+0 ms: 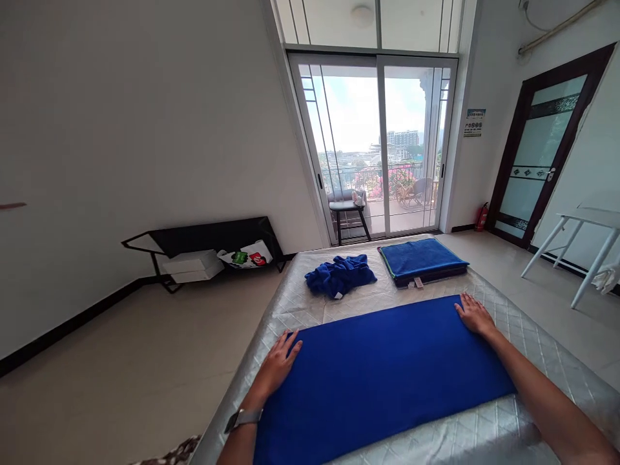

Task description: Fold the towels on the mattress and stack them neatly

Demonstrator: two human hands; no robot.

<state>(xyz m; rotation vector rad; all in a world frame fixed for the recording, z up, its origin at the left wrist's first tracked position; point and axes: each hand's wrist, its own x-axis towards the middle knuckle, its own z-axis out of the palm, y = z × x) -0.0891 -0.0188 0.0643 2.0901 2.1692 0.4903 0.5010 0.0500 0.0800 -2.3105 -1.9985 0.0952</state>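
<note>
On the mattress (455,445), open fingers (281,343) (471,305) pressed the cloth's (382,374) far corners, seemingly soft, best gripped there.

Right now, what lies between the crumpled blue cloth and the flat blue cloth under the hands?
Only a bare strip of the silvery quilted mattress, as the head view shows.

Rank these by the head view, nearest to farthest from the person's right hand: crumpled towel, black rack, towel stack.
1. Towel stack: ahead of the right hand, slightly left.
2. Crumpled towel: farther left.
3. Black rack: far off to the left.
</note>
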